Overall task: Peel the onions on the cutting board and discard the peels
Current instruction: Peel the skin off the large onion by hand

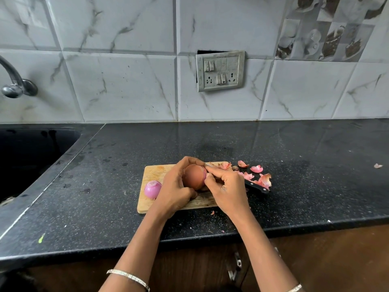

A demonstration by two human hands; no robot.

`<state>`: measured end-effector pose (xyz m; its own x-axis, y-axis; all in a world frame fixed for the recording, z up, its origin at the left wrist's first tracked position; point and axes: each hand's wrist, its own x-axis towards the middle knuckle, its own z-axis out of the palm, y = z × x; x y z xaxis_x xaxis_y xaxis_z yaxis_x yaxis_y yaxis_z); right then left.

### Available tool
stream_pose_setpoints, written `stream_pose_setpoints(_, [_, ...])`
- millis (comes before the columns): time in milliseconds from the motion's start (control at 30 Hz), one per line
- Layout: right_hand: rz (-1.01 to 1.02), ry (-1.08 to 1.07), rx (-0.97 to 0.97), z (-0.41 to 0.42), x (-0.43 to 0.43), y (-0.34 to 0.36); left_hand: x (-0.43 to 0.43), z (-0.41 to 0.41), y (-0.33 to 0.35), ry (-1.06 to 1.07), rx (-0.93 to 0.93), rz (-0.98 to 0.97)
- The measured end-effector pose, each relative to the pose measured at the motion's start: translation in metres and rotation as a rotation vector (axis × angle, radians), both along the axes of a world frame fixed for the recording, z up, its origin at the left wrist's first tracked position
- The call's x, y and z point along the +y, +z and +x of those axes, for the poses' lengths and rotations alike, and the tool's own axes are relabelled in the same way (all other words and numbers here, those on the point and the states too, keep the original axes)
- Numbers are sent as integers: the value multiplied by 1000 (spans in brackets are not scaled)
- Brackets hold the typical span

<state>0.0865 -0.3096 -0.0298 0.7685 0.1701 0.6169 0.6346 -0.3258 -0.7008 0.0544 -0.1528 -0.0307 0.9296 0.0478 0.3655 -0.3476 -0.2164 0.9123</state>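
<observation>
Head view: left hand (175, 186) cups the brown onion (194, 175) over the board (153, 171); right hand (226, 186) has fingertips pinched at its skin. Peeled onion (152, 189) lies left, peels (255, 174) right. Peeling second onion; next, likely strip skin downward.

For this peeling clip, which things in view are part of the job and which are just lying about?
Part of the job:
left hand and right hand, both gripping the unpeeled onion
peeled onion
cutting board
peels

Lying about:
knife
tap
sink
socket plate
</observation>
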Motion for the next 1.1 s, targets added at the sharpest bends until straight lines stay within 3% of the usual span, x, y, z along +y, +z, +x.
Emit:
stream_pose_setpoints(633, [-11,-64,-5,8,3,-8,-1,0,0,-116,38,77])
stream_pose_setpoints(967, [124,-95,102,6,0,-4,-5,7,-1,136,14,286])
stream_pose_setpoints(1100, [168,-73,69,-1,-1,3,-2,6,-1,88,43,170])
